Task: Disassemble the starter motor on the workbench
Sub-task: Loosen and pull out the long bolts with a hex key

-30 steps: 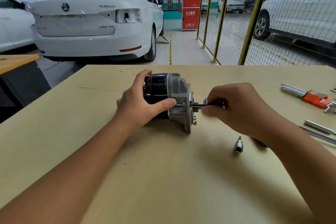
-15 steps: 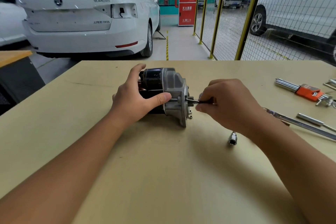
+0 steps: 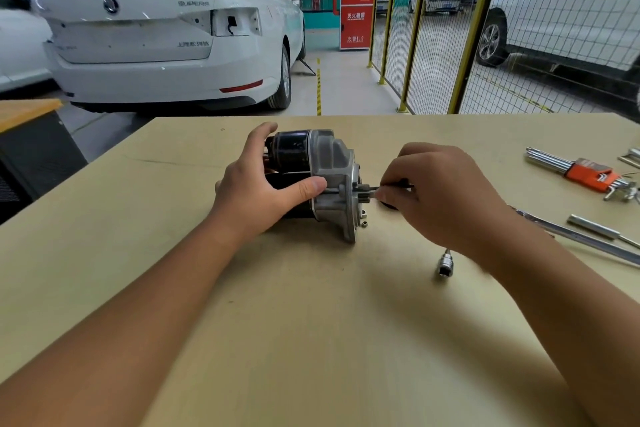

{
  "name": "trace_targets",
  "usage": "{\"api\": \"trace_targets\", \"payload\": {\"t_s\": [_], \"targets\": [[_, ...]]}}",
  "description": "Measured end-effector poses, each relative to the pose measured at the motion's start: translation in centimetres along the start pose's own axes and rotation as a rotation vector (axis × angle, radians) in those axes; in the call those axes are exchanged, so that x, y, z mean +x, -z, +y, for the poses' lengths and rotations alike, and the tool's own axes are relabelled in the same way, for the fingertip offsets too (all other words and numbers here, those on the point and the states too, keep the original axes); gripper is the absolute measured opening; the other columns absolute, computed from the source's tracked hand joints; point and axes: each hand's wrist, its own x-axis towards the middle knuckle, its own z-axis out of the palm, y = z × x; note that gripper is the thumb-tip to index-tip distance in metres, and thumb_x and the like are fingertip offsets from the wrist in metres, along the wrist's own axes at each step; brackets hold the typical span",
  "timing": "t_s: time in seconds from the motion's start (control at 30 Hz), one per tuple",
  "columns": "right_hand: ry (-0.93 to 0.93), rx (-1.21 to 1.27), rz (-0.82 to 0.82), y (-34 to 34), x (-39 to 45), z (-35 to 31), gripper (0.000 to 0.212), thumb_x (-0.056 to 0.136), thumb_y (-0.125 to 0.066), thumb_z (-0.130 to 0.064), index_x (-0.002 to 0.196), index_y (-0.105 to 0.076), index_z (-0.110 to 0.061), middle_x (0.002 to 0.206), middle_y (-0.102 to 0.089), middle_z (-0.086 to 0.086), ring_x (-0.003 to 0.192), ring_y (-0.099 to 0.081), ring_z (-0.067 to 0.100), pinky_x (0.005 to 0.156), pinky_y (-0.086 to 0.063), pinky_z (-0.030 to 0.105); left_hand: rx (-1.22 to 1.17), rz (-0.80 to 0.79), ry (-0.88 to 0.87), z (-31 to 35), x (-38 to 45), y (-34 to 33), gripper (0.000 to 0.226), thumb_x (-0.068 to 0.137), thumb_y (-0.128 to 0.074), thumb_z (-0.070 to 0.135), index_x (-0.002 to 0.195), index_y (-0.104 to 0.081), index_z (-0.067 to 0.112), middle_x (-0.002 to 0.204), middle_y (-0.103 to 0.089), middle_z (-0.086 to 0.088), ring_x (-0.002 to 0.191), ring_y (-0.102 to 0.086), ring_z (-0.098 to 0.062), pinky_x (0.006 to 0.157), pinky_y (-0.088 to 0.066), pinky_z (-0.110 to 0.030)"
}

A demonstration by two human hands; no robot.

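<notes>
The desk (image 3: 311, 340) carries the starter motor (image 3: 322, 180) at frame centre. The left hand (image 3: 263, 184) grips its black body to steady it, while the right hand (image 3: 440, 198) pinches a thin dark tool (image 3: 377, 188) against the aluminium end housing, seemingly working a fastener.

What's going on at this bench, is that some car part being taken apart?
Yes. A person is working on a starter motor lying on its side on the workbench. The left hand holds its body steady, while the right hand pinches a thin dark tool against the silver end housing. A loose socket bit and a hex key set lie to the right.
</notes>
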Motion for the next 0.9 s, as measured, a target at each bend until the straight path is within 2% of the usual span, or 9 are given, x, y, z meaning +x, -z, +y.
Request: {"api": "trace_targets", "payload": {"t_s": [0.1,0.17,0.27,0.37,0.43,0.53,0.6,0.77,0.9], "targets": [[-0.010,-0.101,0.037,0.1,-0.3,-0.3,0.010,0.090,-0.072,-0.041,0.089,-0.075,-0.032,0.087,-0.061,-0.016,0.088,-0.057,0.017,0.086,-0.040,0.042,-0.003,0.006,0.012,-0.1,-0.1,-0.1,0.115,0.051,-0.069,0.089,0.150,-0.028,0.046,0.134,-0.055,0.013,0.129,-0.054,-0.021,0.113,-0.041,-0.056],[-0.005,-0.130,0.053,0.2,-0.4,-0.5,0.011,0.088,-0.075,-0.041,0.086,-0.073,-0.031,0.085,-0.062,-0.015,0.085,-0.056,0.017,0.085,-0.042,0.041,0.002,0.012,0.013,0.0,-0.1,0.0,0.116,0.051,-0.069,0.090,0.150,-0.025,0.048,0.130,-0.052,0.015,0.129,-0.052,-0.020,0.114,-0.041,-0.056],[0.006,-0.039,0.002,0.4,-0.2,-0.6,0.014,0.087,-0.077,-0.033,0.088,-0.070,-0.021,0.080,-0.063,-0.005,0.074,-0.058,0.021,0.071,-0.054,0.040,0.008,0.006,0.009,-0.1,0.0,0.0,0.117,0.051,-0.068,0.090,0.151,-0.025,0.048,0.129,-0.051,0.016,0.129,-0.052,-0.020,0.114,-0.041,-0.056],[0.037,0.049,-0.024,0.6,0.0,-0.4,0.020,0.091,-0.071,-0.036,0.085,-0.072,-0.017,0.076,-0.061,-0.001,0.070,-0.055,0.014,0.065,-0.049,0.033,0.009,0.011,-0.010,-0.4,0.2,-0.1,0.114,0.054,-0.068,0.089,0.151,-0.026,0.047,0.130,-0.054,0.015,0.128,-0.053,-0.020,0.113,-0.042,-0.053],[0.025,0.051,-0.052,0.5,0.0,-0.2,0.031,0.097,-0.060,-0.036,0.082,-0.074,-0.012,0.075,-0.056,0.000,0.070,-0.051,0.008,0.064,-0.042,0.031,-0.014,0.016,-0.029,-0.9,0.3,-0.1,0.108,0.060,-0.065,0.087,0.152,-0.028,0.046,0.128,-0.060,0.014,0.122,-0.056,-0.014,0.109,-0.045,-0.044],[0.015,-0.001,-0.085,0.2,0.1,-0.1,0.034,0.100,-0.055,-0.034,0.086,-0.075,-0.010,0.079,-0.054,-0.001,0.072,-0.052,0.015,0.070,-0.047,0.037,-0.076,0.015,-0.068,-1.4,0.6,0.1,0.096,0.068,-0.062,0.082,0.151,-0.034,0.043,0.114,-0.063,0.023,0.103,-0.057,0.014,0.087,-0.043,-0.017],[0.019,-0.061,-0.080,0.1,0.1,-0.1,0.029,0.099,-0.057,-0.037,0.093,-0.075,-0.015,0.085,-0.056,-0.004,0.079,-0.055,0.019,0.076,-0.049,0.042,-0.090,0.031,-0.078,-1.7,0.9,0.1,0.092,0.070,-0.064,0.079,0.150,-0.038,0.042,0.113,-0.062,0.024,0.099,-0.054,0.023,0.082,-0.042,-0.012],[-0.025,-0.196,-0.020,0.2,-0.1,0.0,0.017,0.088,-0.071,-0.048,0.091,-0.075,-0.032,0.090,-0.061,-0.015,0.095,-0.048,0.017,0.080,-0.033,0.037,-0.098,0.091,-0.100,-2.3,1.2,0.0,0.074,0.072,-0.067,0.072,0.136,-0.057,0.036,0.114,-0.069,0.018,0.103,-0.061,0.010,0.088,-0.048,-0.017],[-0.017,-0.076,-0.034,0.0,0.0,0.1,0.017,0.087,-0.076,-0.041,0.087,-0.073,-0.024,0.080,-0.064,-0.009,0.077,-0.057,0.018,0.072,-0.051,0.038,-0.162,0.112,-0.098,-2.2,1.3,-0.1,0.052,0.079,-0.065,0.068,0.122,-0.063,0.040,0.106,-0.071,0.019,0.098,-0.066,0.003,0.081,-0.049,-0.013]]}}
